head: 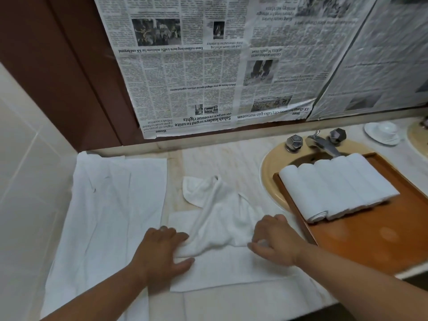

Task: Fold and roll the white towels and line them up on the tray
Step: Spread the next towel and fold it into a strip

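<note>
**We are opening out a crumpled towel left of the tray**

Our left hand (162,246) and right hand (275,244) are working apart, each gripping a near corner of the crumpled towel (217,218). It is lying on the desk (231,158) just left of the tray (370,239), over a flat towel (227,272). Rolled towels (335,188) are lining the tray's far end. We are judging that the twisted far end may bunch under uneven pulling, and that tugging may drag the flat towel askew.

The newspaper (185,77), hung upside down, reads "Sabah leaders urged to unite on 40 pct revenue rights" and "Home".
</note>
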